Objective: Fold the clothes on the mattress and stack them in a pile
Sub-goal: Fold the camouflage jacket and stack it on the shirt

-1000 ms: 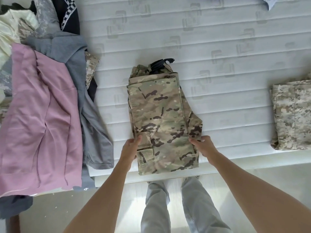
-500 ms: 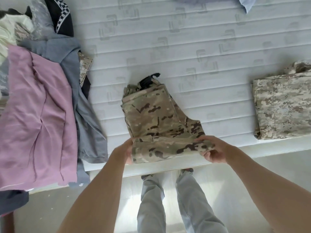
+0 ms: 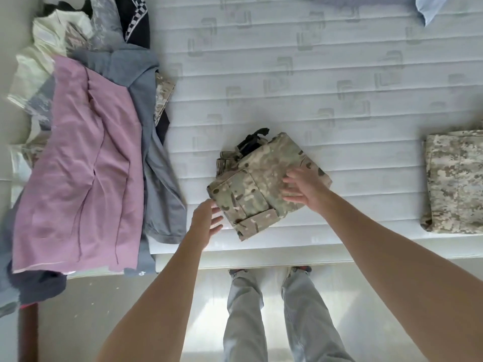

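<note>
Folded camouflage trousers (image 3: 254, 184) lie as a compact bundle near the front edge of the white mattress (image 3: 287, 82), a black strap sticking out at their far end. My right hand (image 3: 303, 189) rests flat on the bundle's right part, fingers spread. My left hand (image 3: 206, 220) hovers with relaxed fingers at the bundle's left front corner, at most brushing it. A second folded camouflage garment (image 3: 454, 181) lies at the right edge of the mattress.
A heap of unfolded clothes covers the mattress's left side: a pink garment (image 3: 78, 163) on top, a grey one (image 3: 151, 142) under it, cream and black pieces behind. A light blue cloth (image 3: 428, 6) pokes in at the top right. My legs stand on the floor.
Both hands lifted the near end of the trousers and folded it away over the far part. They have let go; the bundle is shorter and turned slightly.
</note>
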